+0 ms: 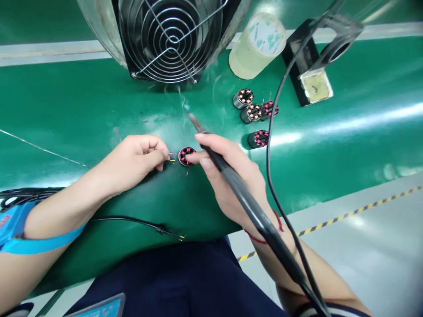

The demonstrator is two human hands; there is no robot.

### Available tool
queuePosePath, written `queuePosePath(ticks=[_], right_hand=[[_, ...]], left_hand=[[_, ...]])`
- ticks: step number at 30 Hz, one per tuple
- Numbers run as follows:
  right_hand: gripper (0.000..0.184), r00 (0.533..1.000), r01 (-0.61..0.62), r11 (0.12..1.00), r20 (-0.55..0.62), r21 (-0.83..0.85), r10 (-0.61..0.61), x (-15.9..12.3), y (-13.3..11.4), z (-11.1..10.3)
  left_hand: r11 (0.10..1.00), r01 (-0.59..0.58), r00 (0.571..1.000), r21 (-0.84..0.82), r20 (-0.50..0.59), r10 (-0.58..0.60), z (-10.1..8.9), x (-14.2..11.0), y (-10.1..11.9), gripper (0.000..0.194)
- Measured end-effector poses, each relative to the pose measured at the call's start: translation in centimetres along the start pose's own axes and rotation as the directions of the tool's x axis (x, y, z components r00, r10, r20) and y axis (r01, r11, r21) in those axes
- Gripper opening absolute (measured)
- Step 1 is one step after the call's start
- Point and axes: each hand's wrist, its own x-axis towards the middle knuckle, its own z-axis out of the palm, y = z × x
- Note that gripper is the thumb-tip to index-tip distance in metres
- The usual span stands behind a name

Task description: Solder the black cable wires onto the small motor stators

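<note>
My right hand is closed around a soldering iron, its tip up and to the left with smoke near it. One finger of that hand reaches to a small motor stator with red windings and appears to touch it. A short wire sticks out below the stator. My left hand is closed in a pinch on thin coloured wires, whose ends point at the stator with a small gap between. The rest of those wires is hidden inside the hand.
A fan with a wire guard stands behind the hands. To the right are several stators, a tape roll and an iron stand with a sponge. A black cable lies in front; solder wire is at left.
</note>
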Motion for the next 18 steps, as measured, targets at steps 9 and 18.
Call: queuePosePath(ticks=[9,18], right_hand=[[0.039,0.996,0.043,0.998,0.086,-0.049,-0.038,2.0,2.9,2.6],[0.042,0.975,0.220,0.969,0.005,-0.113,-0.221,1.2,2.0,3.0]], left_hand=[[0.991,-0.136,0.991,-0.013,-0.006,0.136,0.0,-0.1,-0.4,0.016],[0.969,-0.246,0.969,-0.039,-0.014,0.245,0.1,-0.5,-0.8,0.003]])
